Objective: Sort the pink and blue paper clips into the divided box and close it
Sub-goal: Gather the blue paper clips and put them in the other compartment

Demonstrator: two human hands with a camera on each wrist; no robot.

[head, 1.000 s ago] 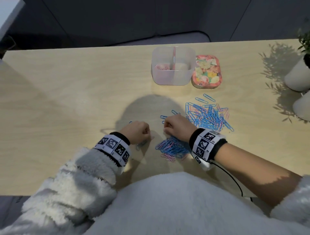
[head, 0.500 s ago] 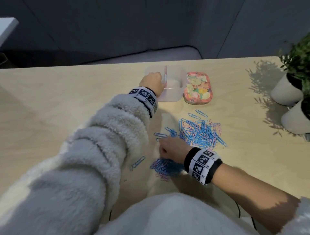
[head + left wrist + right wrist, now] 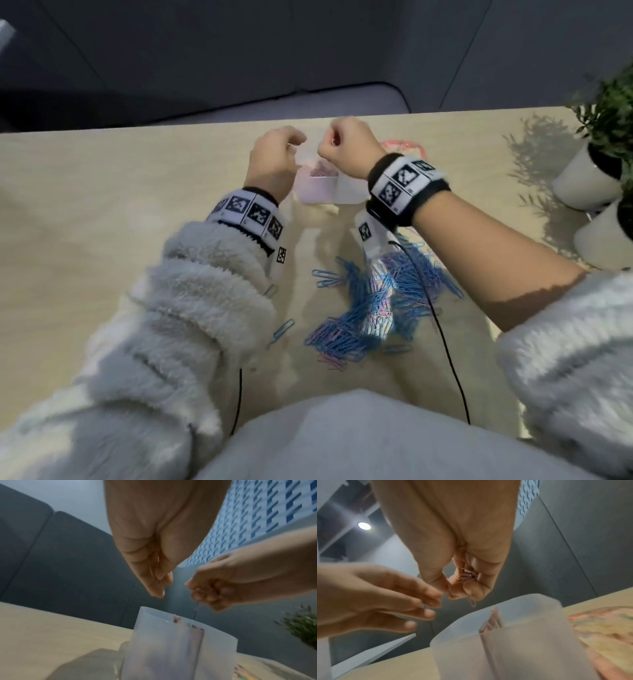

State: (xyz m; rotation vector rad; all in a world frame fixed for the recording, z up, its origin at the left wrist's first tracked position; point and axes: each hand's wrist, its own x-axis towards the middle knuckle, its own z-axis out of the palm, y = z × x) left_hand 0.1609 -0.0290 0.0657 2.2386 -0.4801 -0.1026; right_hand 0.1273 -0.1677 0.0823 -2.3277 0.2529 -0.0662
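Right now both hands hang above the translucent, divided plastic box (image 3: 318, 186) at the far side of the pale wooden table (image 3: 102, 212). The right hand (image 3: 462, 566) is curled into a loose fist round a small bunch of pink wire paper clips (image 3: 466, 575), one loop dangling below the fingers. The left hand (image 3: 373, 596) is empty, its fingers relaxed and nearly straight, tips close to the right fist.

A likely slip: the clips look tangled, so letting go may drop the bunch across the divider, or send one over the rim onto the table; the right fist sits near the middle wall, so aim matters. Much remains, judging by the big heap of mixed blue and pink paper clips (image 3: 376, 301) near the person's body.

Only the right wrist view shows the clips inside the fist; the head view shows just knuckles. Conversely, only the head view shows pink clips already lying in the box's left compartment, and the flower-printed lid (image 3: 604, 626) mostly hidden behind the right wrist.
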